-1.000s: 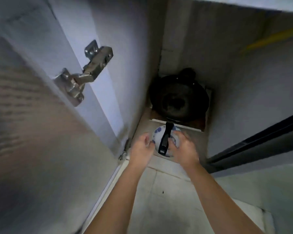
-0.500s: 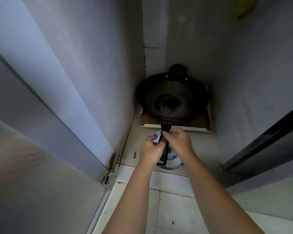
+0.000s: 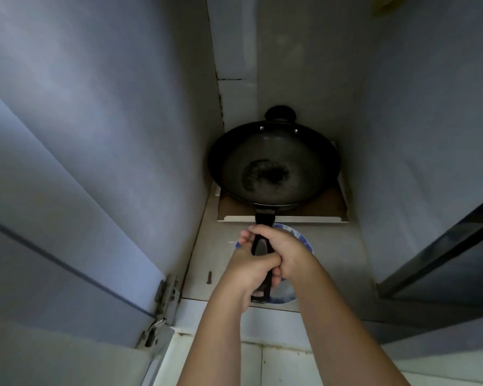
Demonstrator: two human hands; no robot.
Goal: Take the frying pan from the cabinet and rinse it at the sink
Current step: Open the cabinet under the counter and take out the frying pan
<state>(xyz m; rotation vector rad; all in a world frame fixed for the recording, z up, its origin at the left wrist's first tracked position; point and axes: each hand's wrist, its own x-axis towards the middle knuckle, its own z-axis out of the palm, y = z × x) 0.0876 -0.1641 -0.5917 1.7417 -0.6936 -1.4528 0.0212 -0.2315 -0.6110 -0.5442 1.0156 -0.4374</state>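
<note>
Your left hand (image 3: 247, 271) and right hand (image 3: 288, 252) both wrap the handle (image 3: 265, 217) | frying pan (image 3: 273, 165) straight ahead, handle running back toward you

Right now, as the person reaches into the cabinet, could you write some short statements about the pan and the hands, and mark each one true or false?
1. The left hand and the right hand both grip the handle of the frying pan. True.
2. The frying pan is already outside the cabinet. False: it is inside, at the back, over a brown board.
3. A blue-and-white plate lies beneath the hands. True.
4. The frying pan is upside down. False: its open side faces up.
</note>
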